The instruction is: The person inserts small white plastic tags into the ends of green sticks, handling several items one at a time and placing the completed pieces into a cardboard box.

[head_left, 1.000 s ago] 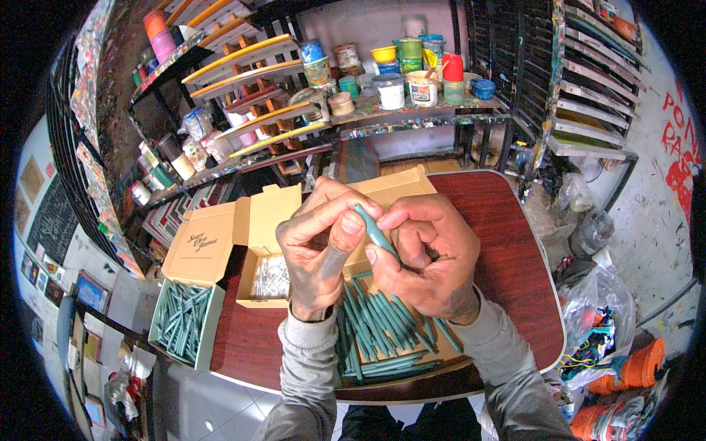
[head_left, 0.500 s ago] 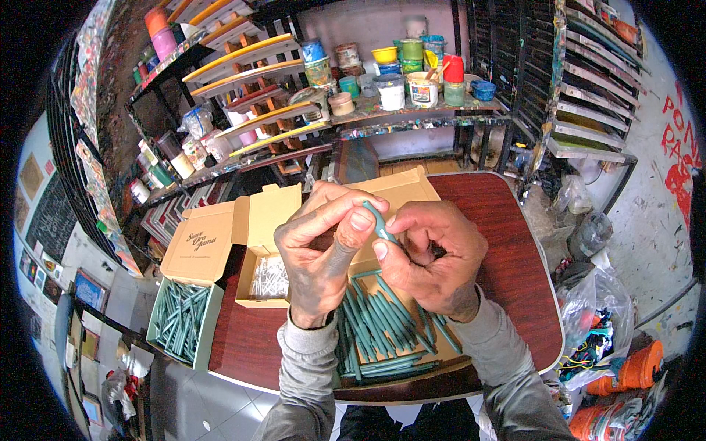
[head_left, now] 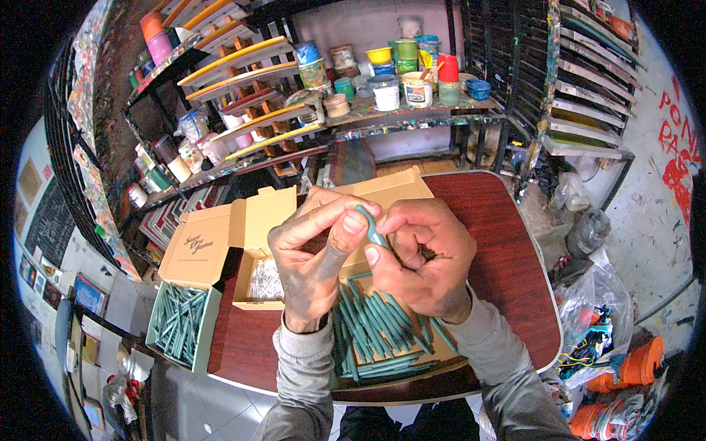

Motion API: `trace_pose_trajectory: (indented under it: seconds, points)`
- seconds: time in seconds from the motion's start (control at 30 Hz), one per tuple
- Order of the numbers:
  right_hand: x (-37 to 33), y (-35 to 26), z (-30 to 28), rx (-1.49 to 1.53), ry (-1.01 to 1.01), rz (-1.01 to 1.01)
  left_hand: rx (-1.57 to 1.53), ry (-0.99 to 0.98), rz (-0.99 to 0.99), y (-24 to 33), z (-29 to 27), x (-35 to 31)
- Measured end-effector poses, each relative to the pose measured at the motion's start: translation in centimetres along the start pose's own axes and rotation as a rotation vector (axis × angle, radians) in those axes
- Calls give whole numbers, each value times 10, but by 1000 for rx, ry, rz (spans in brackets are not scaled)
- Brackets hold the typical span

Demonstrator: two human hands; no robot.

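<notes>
Head view: both hands are raised above the tabletop [head_left: 511,253], close together and clamped on one slender green stick [head_left: 370,224]. The left hand [head_left: 307,278] pinches the upper end between thumb and forefinger; the right hand [head_left: 448,268] grips the lower portion. The stick is tilted, with its upper end toward the left, and appears curved. Below the hands, loose green sticks [head_left: 379,320] lie in an open cardboard box [head_left: 401,185]. Left of it stands a smaller open box [head_left: 257,303] containing small white pieces [head_left: 265,281]. At the far left, a pale green-sided box [head_left: 204,342] holds further green sticks [head_left: 179,320].
</notes>
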State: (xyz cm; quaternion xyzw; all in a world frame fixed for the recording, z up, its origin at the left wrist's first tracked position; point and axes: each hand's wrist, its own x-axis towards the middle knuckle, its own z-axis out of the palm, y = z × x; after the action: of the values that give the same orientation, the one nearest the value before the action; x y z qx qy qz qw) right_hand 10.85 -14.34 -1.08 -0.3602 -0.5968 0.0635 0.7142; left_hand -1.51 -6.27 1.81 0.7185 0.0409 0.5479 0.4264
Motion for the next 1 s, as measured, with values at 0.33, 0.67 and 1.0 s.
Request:
trace_pose_trajectory:
  seconds: [0.33, 0.67, 1.0]
  points:
    - [-2, 4, 4, 20, 45, -134, -24, -20, 23, 3, 4, 0]
    - [-2, -4, 3, 5, 23, -30, -100, -29, 67, -5, 4, 1]
    - [0, 1, 3, -71, 76, -217, -97, 23, 78, -6, 13, -4]
